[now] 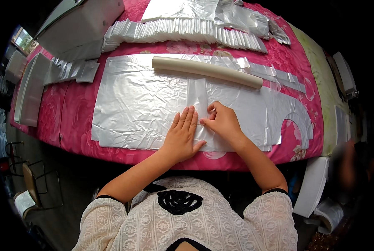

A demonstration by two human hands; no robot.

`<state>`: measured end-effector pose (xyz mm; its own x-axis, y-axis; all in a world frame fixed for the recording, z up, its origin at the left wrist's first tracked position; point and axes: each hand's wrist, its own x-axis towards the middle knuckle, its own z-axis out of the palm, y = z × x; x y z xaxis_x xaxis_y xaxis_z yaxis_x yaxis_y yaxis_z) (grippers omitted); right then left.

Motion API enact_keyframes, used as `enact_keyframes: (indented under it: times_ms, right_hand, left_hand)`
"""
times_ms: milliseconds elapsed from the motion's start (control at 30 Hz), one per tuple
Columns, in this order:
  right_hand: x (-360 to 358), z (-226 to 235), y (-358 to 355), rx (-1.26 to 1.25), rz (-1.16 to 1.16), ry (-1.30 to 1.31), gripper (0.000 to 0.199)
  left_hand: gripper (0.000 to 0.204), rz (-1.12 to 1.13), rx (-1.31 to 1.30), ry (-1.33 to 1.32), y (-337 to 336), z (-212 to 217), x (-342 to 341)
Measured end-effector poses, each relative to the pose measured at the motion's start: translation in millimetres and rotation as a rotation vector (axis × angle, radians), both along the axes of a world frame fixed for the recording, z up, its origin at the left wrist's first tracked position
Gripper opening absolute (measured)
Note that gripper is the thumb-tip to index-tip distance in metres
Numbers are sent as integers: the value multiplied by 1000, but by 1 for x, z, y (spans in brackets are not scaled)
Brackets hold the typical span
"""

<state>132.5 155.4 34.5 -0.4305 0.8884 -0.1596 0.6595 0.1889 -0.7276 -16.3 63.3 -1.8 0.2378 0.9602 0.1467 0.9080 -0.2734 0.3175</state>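
My left hand (183, 133) lies flat, fingers stretched, on a narrow folded strip of plastic bag (197, 94). My right hand (223, 122) is beside it, its thumb and curled fingers pinching at the strip's right edge. Under both hands spreads a wide stack of thin silvery plastic bags (132, 100), wrinkled on the left and smoother on the right. Curved handle cut-outs show at the stack's right end. A long beige tube (208, 72) rests across the upper part of the stack.
Behind the tube stands a long row of folded plastic bags (166, 31), with more loose plastic sheets (178, 9) beyond. White bins (80, 27) and a smaller bundle of folded bags (74, 71) are at the left. A pink flowered cloth (80, 121) covers the table.
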Motion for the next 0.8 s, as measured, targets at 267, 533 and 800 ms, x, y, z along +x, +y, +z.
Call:
enact_keyframes:
  times_ms: [267,533,800]
  right_hand:
    - [11,-11,24,697,622,-25,53]
    - [11,-16,46,502,586,81,41]
    - [7,-14,48,473,534,113,43]
  left_hand:
    - [65,-40,48,-77,21,14,-14]
    - [55,-67,117,-110,29,11,-18]
    - [47,-70,108,-53,32,12,-18]
